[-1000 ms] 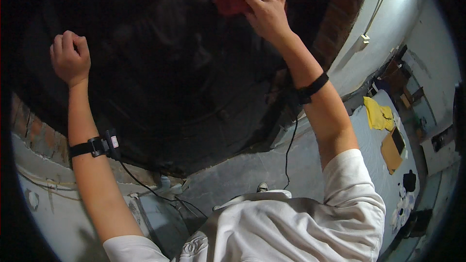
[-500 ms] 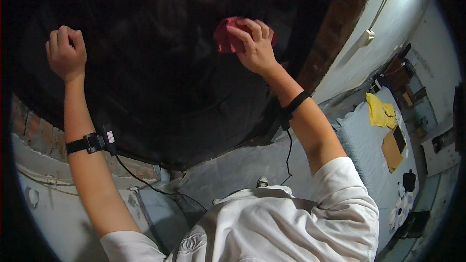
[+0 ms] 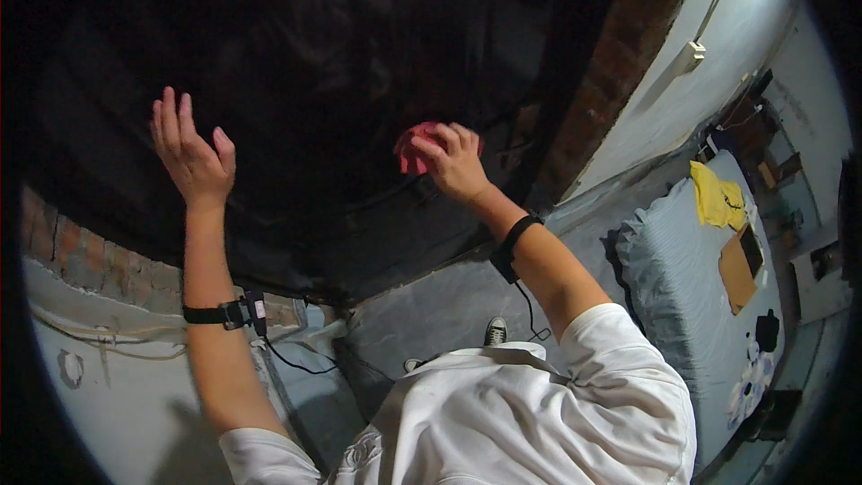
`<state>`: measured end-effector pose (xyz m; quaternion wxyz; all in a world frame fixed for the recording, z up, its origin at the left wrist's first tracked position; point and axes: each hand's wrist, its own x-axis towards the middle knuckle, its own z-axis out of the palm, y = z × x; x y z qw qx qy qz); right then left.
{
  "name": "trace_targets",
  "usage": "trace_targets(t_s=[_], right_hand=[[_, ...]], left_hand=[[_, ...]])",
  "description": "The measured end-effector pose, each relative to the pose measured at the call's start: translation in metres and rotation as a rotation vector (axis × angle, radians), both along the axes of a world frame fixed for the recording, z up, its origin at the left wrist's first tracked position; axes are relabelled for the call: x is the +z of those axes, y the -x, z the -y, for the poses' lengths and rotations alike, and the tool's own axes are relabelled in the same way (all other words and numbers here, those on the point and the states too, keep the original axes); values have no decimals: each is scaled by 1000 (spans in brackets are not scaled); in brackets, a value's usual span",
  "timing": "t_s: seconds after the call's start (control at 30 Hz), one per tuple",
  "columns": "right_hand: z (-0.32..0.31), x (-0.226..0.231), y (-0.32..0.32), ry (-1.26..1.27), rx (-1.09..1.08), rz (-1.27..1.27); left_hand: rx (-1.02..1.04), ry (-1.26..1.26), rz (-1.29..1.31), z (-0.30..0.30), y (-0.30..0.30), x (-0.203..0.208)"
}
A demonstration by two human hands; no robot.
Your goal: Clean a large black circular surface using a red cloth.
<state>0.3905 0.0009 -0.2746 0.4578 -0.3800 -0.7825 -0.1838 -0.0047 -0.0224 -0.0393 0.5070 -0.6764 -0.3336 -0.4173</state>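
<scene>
Grips a crumpled red cloth [image 3: 409, 145] in the right hand [image 3: 460, 164], at a dark, glossy surface [image 3: 296, 180]. Holds the left hand [image 3: 199, 162] open, grasping nothing, before the same surface; cannot tell whether touching. Faces dim reflections [image 3: 346, 4] there, and brickwork [image 3: 620, 54] along its right and lower-left edges. Stands on a gray floor [image 3: 440, 301], near a pale wall [image 3: 655, 108] bearing a small switch box [image 3: 693, 55]. Has at far right a bed [image 3: 673, 296] with a pale blue sheet, a yellow cloth [image 3: 716, 195] and a brown panel [image 3: 736, 274] on it.
</scene>
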Motion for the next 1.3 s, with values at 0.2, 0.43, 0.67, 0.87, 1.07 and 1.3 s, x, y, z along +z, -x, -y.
trace_targets(t_s=[0.2, 0.43, 0.67, 0.87, 1.07, 1.3], right_hand=[[20, -51, 29, 178, 75, 46], [37, 1, 5, 262, 90, 131], [1, 189, -46, -289, 85, -107], [-38, 267, -55, -523, -82, 10], [-51, 197, -32, -478, -54, -93], [-31, 72, -7, -280, -29, -112]], left_hand=[[140, 36, 18, -10, 4, -27], [158, 10, 27, -10, 0, -27], [161, 7, 41, -9, 0, -26], [156, -10, 43, -11, -3, -26], [150, -9, 47, -12, -3, -27], [142, -37, 37, -14, -2, -27]])
